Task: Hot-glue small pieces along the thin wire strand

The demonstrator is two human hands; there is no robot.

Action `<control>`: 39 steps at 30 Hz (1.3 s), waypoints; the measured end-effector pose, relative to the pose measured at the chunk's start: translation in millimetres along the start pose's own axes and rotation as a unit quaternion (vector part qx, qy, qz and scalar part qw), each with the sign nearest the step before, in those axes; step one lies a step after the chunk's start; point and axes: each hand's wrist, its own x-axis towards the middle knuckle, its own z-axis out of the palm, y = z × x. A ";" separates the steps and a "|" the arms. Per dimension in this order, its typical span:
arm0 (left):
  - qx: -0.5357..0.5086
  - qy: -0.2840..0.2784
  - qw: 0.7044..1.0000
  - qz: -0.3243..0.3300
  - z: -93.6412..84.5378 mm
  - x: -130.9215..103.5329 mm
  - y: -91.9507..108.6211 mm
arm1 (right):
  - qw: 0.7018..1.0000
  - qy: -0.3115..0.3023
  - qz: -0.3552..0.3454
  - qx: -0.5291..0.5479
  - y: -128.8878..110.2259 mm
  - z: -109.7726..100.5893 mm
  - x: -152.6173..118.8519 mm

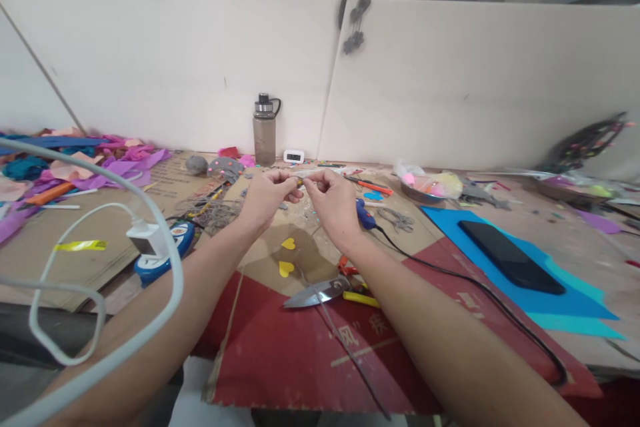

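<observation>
Small yellowish piece (pixel 300 183), too small to identify, between the fingertips above the cardboard (pixel 263 260). Grip of left hand (pixel 267 199) and right hand (pixel 331 203): thumb and finger pinched together on it. Nearer the viewer, two yellow hearts (pixel 286 269), then a metal blade (pixel 311 294); rightward, a black phone (pixel 510 257) on blue sheets (pixel 445 223).

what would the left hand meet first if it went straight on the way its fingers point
Most likely the right hand: the left hand points across towards it, and the two look almost touching, though depth between them is hard to judge from this one view.
</observation>
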 end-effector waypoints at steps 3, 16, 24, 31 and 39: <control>-0.005 -0.015 1.000 -0.006 -1.2 0.8 -0.8 | 1.000 -0.004 -0.017 -0.012 0.8 -1.2 0.2; -0.005 -0.074 0.997 -0.037 -6.1 3.7 2.0 | 1.000 -0.004 -0.009 -0.023 3.7 0.1 1.5; 0.010 -0.121 0.989 -0.081 -16.7 6.8 13.0 | 0.999 -0.037 -0.002 -0.030 11.7 -11.2 3.8; 0.174 -0.132 0.976 0.013 -9.9 -0.2 18.6 | 0.990 -0.060 -0.078 -0.098 11.2 -14.7 0.7; 0.244 -0.089 0.964 0.056 -8.6 -3.5 16.4 | 0.984 -0.094 -0.116 -0.098 13.8 -13.9 -0.3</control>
